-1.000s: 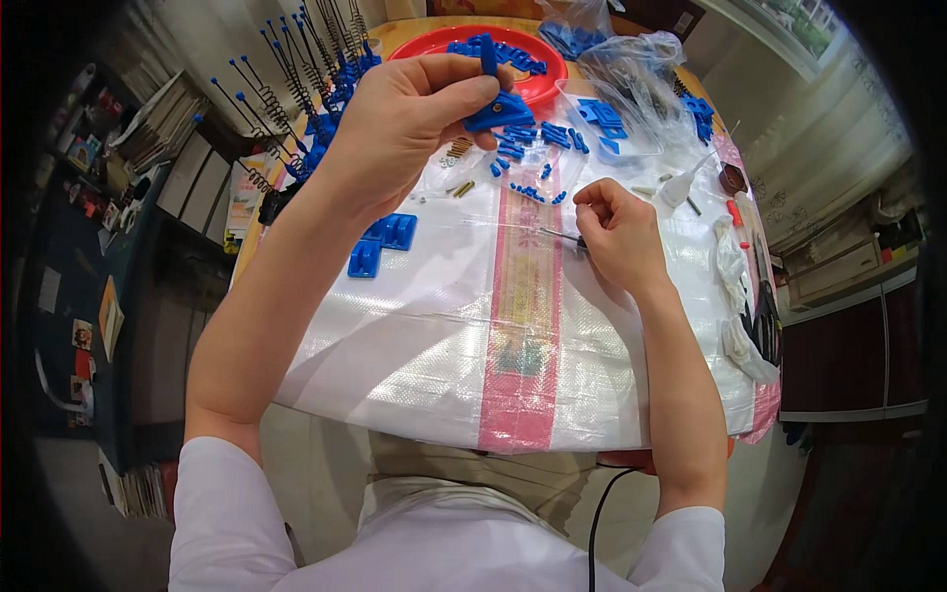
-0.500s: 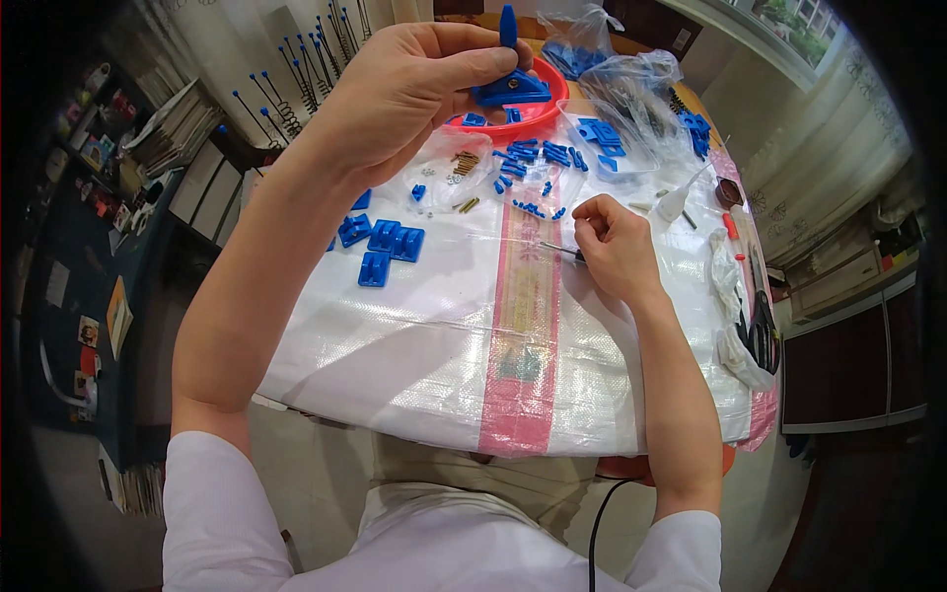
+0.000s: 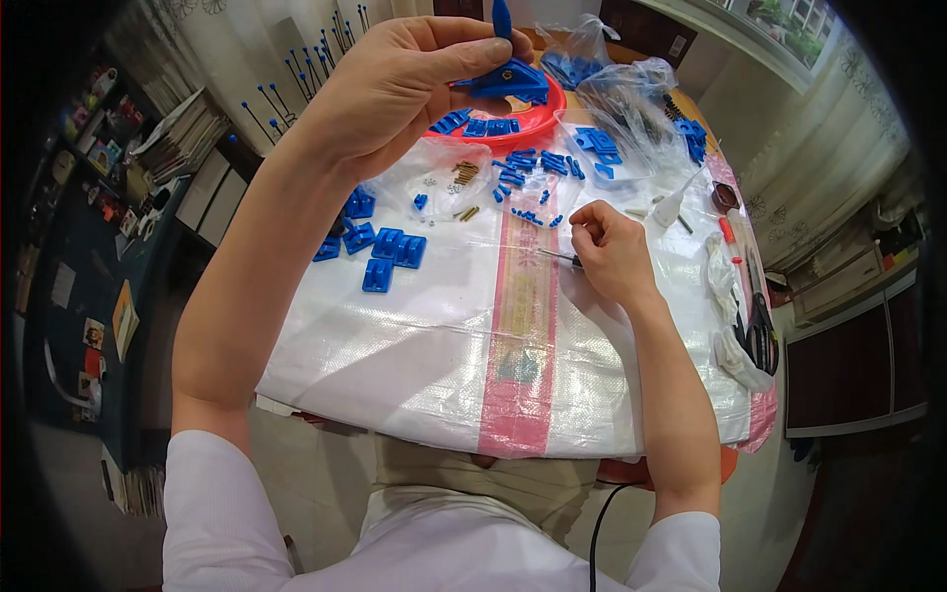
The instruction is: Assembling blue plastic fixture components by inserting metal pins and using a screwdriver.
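My left hand is raised over the far side of the table, closed on a blue plastic part with a wedge-shaped base, a brass-coloured screw in its side and a pointed lever standing up from it. My fingers cover some of the part. Lower and to the right, my right hand is curled round a screwdriver; its thin metal shaft points left and the palm hides most of the handle. Left of centre lie several blue bracket-like bases. Small blue pins lie just beyond the screwdriver.
Behind the held part stands a red basin with blue pieces. Brass screws lie on a clear bag. A clear tray, a white squeeze bottle and black scissors are to the right. White woven sheeting covers the table.
The blue part in my left hand has tilted, its right end dropping and its lever leaning left. The view has shifted slightly, showing more pieces in the basin. My right hand stays nearly still.
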Demonstrator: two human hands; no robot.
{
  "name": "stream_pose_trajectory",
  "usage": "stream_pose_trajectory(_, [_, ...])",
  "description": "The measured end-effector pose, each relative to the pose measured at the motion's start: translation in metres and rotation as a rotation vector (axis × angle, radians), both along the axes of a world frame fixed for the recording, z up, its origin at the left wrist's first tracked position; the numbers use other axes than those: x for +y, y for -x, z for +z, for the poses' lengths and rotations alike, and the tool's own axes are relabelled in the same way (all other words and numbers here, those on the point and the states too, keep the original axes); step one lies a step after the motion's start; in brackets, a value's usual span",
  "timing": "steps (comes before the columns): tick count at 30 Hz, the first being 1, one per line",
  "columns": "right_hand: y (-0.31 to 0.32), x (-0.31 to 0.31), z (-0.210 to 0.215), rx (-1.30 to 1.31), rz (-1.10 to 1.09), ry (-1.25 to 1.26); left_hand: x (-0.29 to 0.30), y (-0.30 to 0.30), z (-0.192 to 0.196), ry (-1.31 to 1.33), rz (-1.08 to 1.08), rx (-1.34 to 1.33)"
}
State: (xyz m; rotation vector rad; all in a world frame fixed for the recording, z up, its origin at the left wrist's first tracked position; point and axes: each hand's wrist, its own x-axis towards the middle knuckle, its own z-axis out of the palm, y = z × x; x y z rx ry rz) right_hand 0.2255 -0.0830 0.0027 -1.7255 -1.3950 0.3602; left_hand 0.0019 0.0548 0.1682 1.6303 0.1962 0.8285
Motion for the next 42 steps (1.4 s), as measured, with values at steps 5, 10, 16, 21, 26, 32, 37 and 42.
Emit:
stream_pose_trajectory(5, [-0.002, 0.0, -0.002, -0.01, 0.005, -0.022, -0.002, -0.002, -0.002, 0.0, 0.016, 0.009])
stream_pose_trajectory(10, [-0.001, 0.0, -0.001, -0.027, 0.007, -0.012, -0.009, 0.004, 0.001, -0.013, 0.018, 0.067])
stream_pose_trajectory(16, [-0.001, 0.001, -0.005, -0.013, 0.01, -0.027, -0.012, 0.002, -0.007, 0.039, 0.019, 0.033])
stream_pose_trajectory(21, [-0.001, 0.001, -0.004, -0.001, 0.011, -0.033, -0.019, 0.001, -0.017, 0.128, -0.014, 0.053])
stream_pose_trajectory(26, [-0.004, 0.002, -0.006, -0.002, -0.002, -0.04, -0.023, -0.005, -0.053, 0.228, 0.05, 0.097])
stream_pose_trajectory(32, [0.01, 0.003, -0.002, 0.138, -0.022, -0.094, -0.02, -0.002, -0.119, 0.341, 0.07, 0.097])
stream_pose_trajectory(37, [0.025, 0.008, -0.012, 0.318, 0.103, -0.272, -0.022, -0.008, -0.158, 0.367, 0.121, 0.113])
stream_pose_trajectory(42, [0.036, 0.007, -0.015, 0.396, 0.234, -0.272, -0.028, -0.009, -0.179, 0.386, 0.107, 0.074])
